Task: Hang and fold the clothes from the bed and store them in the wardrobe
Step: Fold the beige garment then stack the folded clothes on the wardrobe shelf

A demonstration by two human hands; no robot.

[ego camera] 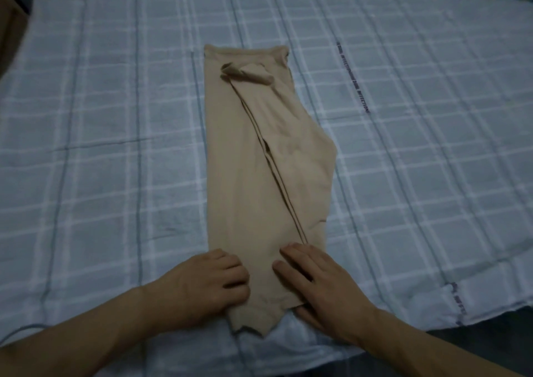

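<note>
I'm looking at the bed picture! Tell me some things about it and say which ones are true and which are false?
1. The beige garment lies in a long narrow strip on the bed. True.
2. Both hands are on the end of the garment nearest the person. True.
3. The right hand is lifting the garment high into the air. False: it rests on the garment, which lies flat on the bed.
4. The bedsheet is plain red. False: it is pale blue-grey with white checked lines.
5. The left hand holds a clothes hanger. False: no hanger shows; the hand is at the garment's left edge.
</note>
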